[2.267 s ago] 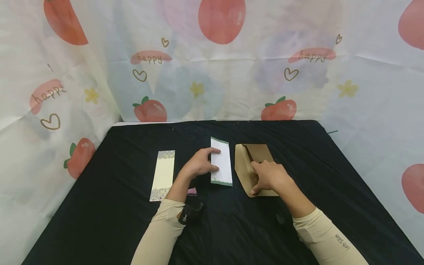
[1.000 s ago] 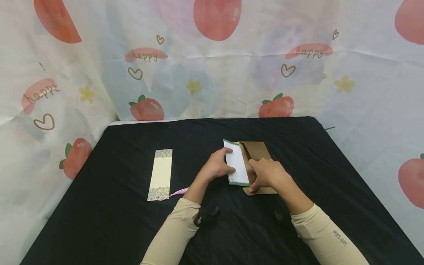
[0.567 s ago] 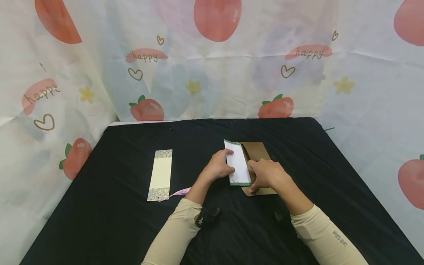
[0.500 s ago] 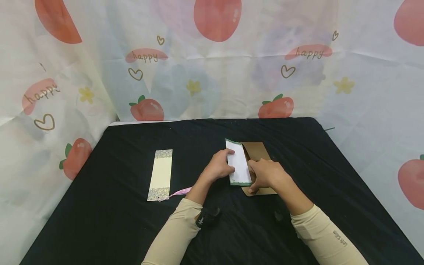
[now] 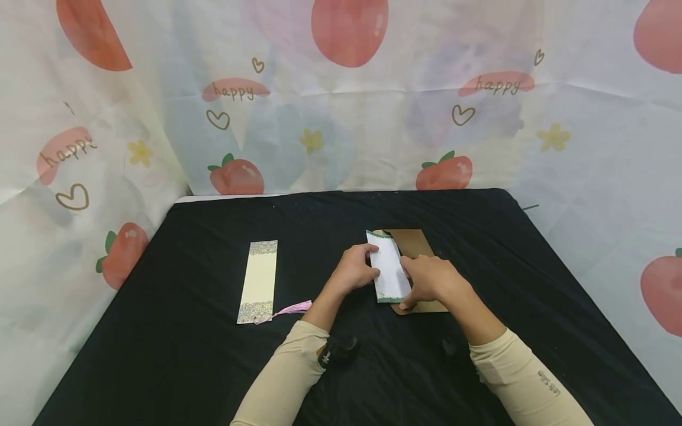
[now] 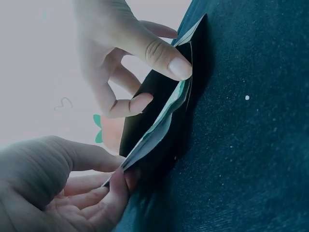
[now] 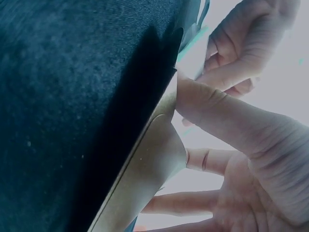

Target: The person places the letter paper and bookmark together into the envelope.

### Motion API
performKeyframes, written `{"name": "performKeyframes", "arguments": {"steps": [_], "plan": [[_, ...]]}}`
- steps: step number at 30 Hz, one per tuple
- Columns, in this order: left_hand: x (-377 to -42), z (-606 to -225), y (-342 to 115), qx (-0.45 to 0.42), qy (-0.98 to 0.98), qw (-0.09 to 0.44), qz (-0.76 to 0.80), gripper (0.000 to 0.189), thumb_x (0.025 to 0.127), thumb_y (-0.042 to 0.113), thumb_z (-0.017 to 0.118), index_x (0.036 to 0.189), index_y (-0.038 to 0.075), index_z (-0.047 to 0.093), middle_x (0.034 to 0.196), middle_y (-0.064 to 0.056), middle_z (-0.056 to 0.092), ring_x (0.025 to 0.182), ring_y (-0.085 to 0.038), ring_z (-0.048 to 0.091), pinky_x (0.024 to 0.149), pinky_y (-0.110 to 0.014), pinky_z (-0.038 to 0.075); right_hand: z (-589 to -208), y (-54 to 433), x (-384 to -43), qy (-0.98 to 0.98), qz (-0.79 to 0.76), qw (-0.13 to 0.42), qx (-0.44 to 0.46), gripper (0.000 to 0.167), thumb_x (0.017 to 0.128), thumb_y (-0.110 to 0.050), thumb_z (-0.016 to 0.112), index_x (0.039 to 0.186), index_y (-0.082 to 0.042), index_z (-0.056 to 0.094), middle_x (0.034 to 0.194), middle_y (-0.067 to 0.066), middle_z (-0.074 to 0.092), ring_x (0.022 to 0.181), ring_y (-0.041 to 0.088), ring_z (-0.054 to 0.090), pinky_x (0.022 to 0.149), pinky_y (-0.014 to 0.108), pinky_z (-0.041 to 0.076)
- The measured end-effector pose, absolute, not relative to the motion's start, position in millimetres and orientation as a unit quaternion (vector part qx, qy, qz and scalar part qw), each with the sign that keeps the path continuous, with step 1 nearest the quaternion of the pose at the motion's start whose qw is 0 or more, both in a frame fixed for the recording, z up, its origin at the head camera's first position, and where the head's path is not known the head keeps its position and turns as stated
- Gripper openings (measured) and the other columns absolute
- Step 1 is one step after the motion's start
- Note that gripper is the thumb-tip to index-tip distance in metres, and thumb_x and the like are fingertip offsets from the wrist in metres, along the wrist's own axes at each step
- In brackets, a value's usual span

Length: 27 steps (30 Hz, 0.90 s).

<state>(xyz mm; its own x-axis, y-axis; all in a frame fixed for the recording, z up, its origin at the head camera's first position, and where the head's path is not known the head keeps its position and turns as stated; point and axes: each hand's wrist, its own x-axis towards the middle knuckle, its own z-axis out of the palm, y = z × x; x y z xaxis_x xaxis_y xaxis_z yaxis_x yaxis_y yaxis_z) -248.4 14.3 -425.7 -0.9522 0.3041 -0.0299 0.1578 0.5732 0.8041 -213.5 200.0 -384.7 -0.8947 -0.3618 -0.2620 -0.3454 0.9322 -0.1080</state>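
My left hand pinches the left edge of a white folded paper with green trim at both ends. The paper lies over the flap of a brown kraft envelope, its right edge at the mouth. My right hand holds that mouth apart, thumb at the near corner and fingers at the upper side. The left wrist view shows the paper as a thin bent edge within the gaping envelope mouth. Seen from the right wrist, the thumb presses the corner of the envelope.
To the left lies a cream bookmark with lace-patterned ends and a pink tassel close to my left forearm. Black cloth covers the table. A fruit-printed curtain hangs behind it and along both sides.
My left hand has carried the white paper rightward from beside the envelope onto its flap and up to the mouth, lately also slightly nearer to me. The right hand keeps its hold on the envelope.
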Motion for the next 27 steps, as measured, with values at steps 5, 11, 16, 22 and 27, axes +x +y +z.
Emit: {"name": "performKeyframes", "arguments": {"steps": [5,11,16,22,27], "plan": [[-247.7,-426.4,14.2,0.123,0.858,0.093,0.490,0.049,0.088,-0.007,0.074,0.136,-0.001,0.063,0.115,-0.019,0.062,0.062,-0.019,0.067,0.058,-0.026,0.056,-382.5,199.7,-211.8,0.973,-0.031,0.133,-0.188,0.063,0.068,-0.044,0.097,0.105,-0.008,0.060,0.085,0.005,0.059,0.073,0.023,0.055,0.062,0.041,0.048],[-246.5,-427.0,13.9,0.118,0.844,0.092,0.516,0.052,0.085,-0.007,0.078,0.134,-0.003,0.063,0.114,-0.018,0.060,0.059,-0.018,0.068,0.057,-0.026,0.057,-381.7,199.1,-211.3,0.971,-0.038,0.129,-0.196,0.065,0.067,-0.043,0.098,0.107,-0.008,0.060,0.086,0.005,0.059,0.074,0.023,0.055,0.062,0.042,0.048],[-246.7,-429.0,14.7,0.113,0.839,0.094,0.524,0.050,0.086,-0.007,0.077,0.134,-0.004,0.062,0.111,-0.017,0.058,0.059,-0.019,0.069,0.056,-0.026,0.057,-382.5,199.2,-211.7,0.971,-0.043,0.131,-0.197,0.066,0.068,-0.044,0.097,0.108,-0.008,0.060,0.086,0.005,0.058,0.074,0.022,0.055,0.062,0.042,0.047],[-247.8,-427.5,15.9,0.110,0.832,0.103,0.533,0.045,0.091,-0.009,0.069,0.135,-0.005,0.062,0.104,-0.014,0.061,0.058,-0.017,0.067,0.056,-0.026,0.058,-381.1,200.2,-212.4,0.970,-0.045,0.133,-0.198,0.065,0.068,-0.045,0.097,0.104,-0.009,0.057,0.086,0.005,0.057,0.074,0.023,0.056,0.062,0.042,0.047],[-249.1,-426.2,17.0,0.115,0.837,0.092,0.528,0.045,0.089,-0.011,0.070,0.133,-0.005,0.064,0.098,-0.013,0.065,0.056,-0.015,0.067,0.055,-0.025,0.057,-379.4,200.8,-211.6,0.970,-0.049,0.133,-0.200,0.065,0.068,-0.045,0.097,0.104,-0.009,0.057,0.086,0.005,0.057,0.074,0.023,0.056,0.063,0.043,0.047]]}}
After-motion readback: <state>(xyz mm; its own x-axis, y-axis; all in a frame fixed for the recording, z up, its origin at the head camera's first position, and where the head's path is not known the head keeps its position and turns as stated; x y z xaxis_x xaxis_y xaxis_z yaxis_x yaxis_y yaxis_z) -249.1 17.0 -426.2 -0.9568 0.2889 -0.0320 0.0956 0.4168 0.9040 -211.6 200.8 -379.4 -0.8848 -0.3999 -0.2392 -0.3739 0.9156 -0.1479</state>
